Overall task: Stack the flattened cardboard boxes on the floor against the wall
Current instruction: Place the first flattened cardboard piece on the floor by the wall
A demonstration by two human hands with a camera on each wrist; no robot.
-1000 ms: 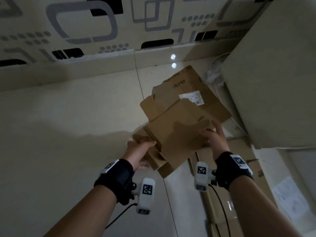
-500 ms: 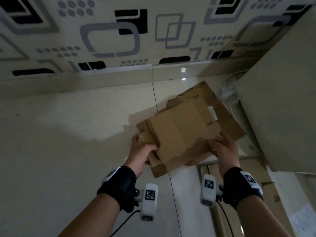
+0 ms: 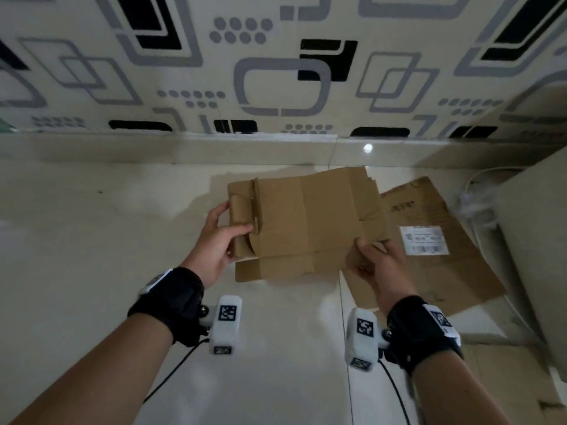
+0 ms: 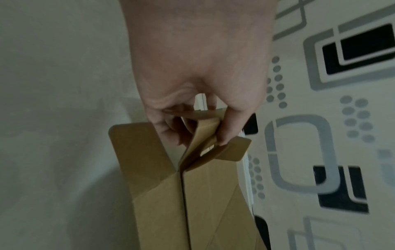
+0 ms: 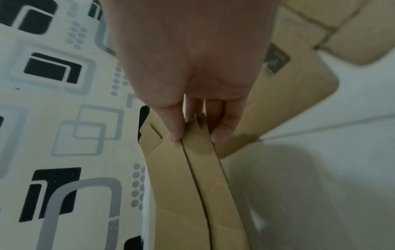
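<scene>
I hold a flattened brown cardboard box (image 3: pixel 306 222) above the pale floor, close to the patterned wall (image 3: pixel 276 72). My left hand (image 3: pixel 221 240) pinches its folded left flaps (image 4: pixel 205 135). At the near right corner, my right hand (image 3: pixel 377 262) grips the edge, thumb on top, fingers (image 5: pixel 222 128) underneath. The box (image 5: pixel 192 177) shows as two layers in the right wrist view. A larger flattened box (image 3: pixel 435 240) with a white shipping label (image 3: pixel 425 240) lies on the floor to the right, partly under the held one.
A tall beige appliance or cabinet (image 3: pixel 540 240) stands at the right, with a white cable (image 3: pixel 478 176) behind it. More flat cardboard (image 3: pixel 503 378) lies near my right forearm. A tiled skirting (image 3: pixel 184 148) runs along the wall's foot.
The held box has swung from tilted over the floor box to level and leftward, nearer the wall. Both hands keep their hold.
</scene>
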